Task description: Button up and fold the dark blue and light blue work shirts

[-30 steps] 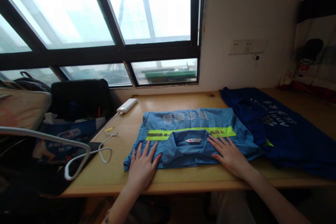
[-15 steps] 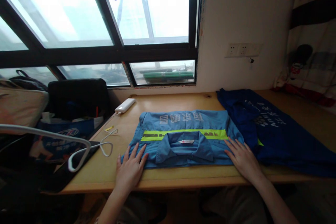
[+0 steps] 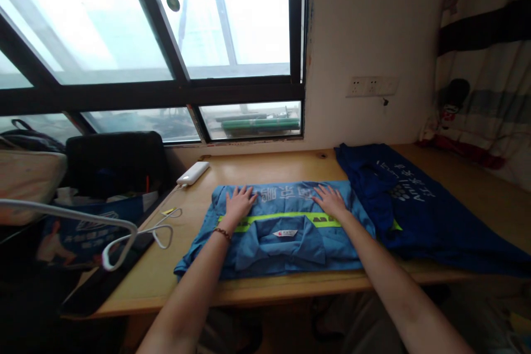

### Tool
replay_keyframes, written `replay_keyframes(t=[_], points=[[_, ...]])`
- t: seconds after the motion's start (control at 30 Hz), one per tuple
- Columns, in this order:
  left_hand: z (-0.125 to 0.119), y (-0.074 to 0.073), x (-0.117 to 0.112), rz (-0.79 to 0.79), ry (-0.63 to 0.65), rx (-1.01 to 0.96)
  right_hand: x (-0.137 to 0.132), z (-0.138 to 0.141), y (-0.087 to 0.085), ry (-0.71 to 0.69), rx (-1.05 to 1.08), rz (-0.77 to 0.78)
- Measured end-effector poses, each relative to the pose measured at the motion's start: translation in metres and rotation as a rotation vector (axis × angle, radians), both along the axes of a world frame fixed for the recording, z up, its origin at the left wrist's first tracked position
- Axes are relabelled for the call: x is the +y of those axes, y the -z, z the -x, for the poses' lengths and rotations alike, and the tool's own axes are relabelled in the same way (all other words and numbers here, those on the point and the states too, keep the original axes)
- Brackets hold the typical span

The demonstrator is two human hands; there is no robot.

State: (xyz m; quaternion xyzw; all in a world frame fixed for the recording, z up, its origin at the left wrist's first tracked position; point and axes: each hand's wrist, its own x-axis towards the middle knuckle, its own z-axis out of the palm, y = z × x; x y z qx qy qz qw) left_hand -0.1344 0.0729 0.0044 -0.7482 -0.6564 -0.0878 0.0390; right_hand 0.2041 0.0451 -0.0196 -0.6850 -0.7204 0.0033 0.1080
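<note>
A folded light-blue shirt [image 3: 286, 243] with a yellow-green stripe and white lettering lies on the wooden desk [image 3: 265, 168], collar toward me. My left hand [image 3: 239, 202] rests flat on its far left part, fingers spread, a bead bracelet on the wrist. My right hand [image 3: 331, 201] lies flat on the far right part, fingers apart. Both hands hold nothing. A dark-blue garment [image 3: 418, 210] with white print is spread out just right of the shirt, its edge touching it.
A white power bank [image 3: 193, 172] with a cable [image 3: 166, 229] sits at the desk's back left. A white hanger [image 3: 83, 221] juts over bags and a black case [image 3: 116, 160] on the left. The window and a wall with sockets [image 3: 371, 86] stand behind.
Both hands have moved from the shirt's near corners forward to its far part by the lettering. The view has shifted slightly to the right.
</note>
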Motion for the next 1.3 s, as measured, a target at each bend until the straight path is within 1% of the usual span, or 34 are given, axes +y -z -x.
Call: replay_keyframes(t=[0.03,0.1,0.13,0.2,0.3,0.37,0.43,0.47,0.5,0.53,0.63,0.67,0.7,0.73,0.77,0.8,0.83,0.9,1.03,1.1,1.2,1.3], points=[[0.01,0.007,0.009,0.044,-0.069,-0.018,0.006,-0.005,0.004,0.064,-0.02,0.024],[0.03,0.019,0.02,0.074,-0.156,-0.054,0.012,-0.015,0.009,0.171,-0.044,0.029],[0.037,0.023,0.022,0.066,-0.177,-0.07,0.013,-0.019,0.01,0.202,-0.053,0.022],[0.044,0.028,0.023,0.025,-0.185,-0.093,0.013,-0.022,0.01,0.234,-0.073,0.012],[0.042,0.029,0.019,-0.044,-0.165,-0.108,0.011,-0.018,0.008,0.25,-0.099,0.02],[0.038,0.026,0.016,-0.093,-0.154,-0.109,0.01,-0.013,0.007,0.26,-0.099,0.008],[0.033,0.022,0.013,-0.132,-0.144,-0.106,0.009,-0.004,0.004,0.265,-0.084,-0.04],[0.029,0.019,0.012,-0.146,-0.126,-0.103,0.009,0.004,0.002,0.241,-0.068,-0.069],[0.022,0.016,0.011,-0.158,-0.095,-0.099,0.009,0.014,0.0,0.187,-0.047,-0.091],[0.013,0.013,0.009,-0.169,-0.049,-0.097,0.009,0.026,-0.003,0.103,-0.021,-0.104],[-0.026,0.009,0.003,-0.155,0.172,-0.083,0.009,0.068,-0.011,-0.253,0.048,-0.091],[-0.039,0.01,0.001,-0.12,0.26,-0.071,0.009,0.082,-0.012,-0.358,0.056,-0.074],[-0.051,0.013,-0.001,-0.071,0.334,-0.056,0.01,0.093,-0.013,-0.43,0.057,-0.045],[-0.06,0.016,-0.003,-0.022,0.375,-0.044,0.011,0.102,-0.013,-0.472,0.053,-0.012],[-0.067,0.019,-0.004,0.021,0.387,-0.036,0.011,0.107,-0.012,-0.485,0.047,0.022],[-0.07,0.022,-0.004,0.056,0.369,-0.033,0.012,0.109,-0.011,-0.479,0.041,0.052],[-0.069,0.024,-0.004,0.08,0.334,-0.033,0.013,0.107,-0.01,-0.462,0.036,0.07],[-0.061,0.026,-0.001,0.1,0.268,-0.035,0.015,0.095,-0.009,-0.406,0.027,0.074],[-0.023,0.018,0.007,0.1,0.133,-0.027,0.016,0.048,-0.009,-0.229,-0.011,0.056],[-0.001,0.014,0.009,0.091,0.038,-0.019,0.017,0.022,-0.008,-0.147,-0.032,0.05],[0.026,0.01,0.009,0.072,-0.124,-0.015,0.02,-0.011,-0.003,0.023,-0.073,0.076],[0.037,0.01,0.007,0.021,-0.285,-0.012,0.023,-0.026,0.005,0.147,-0.104,0.093]])
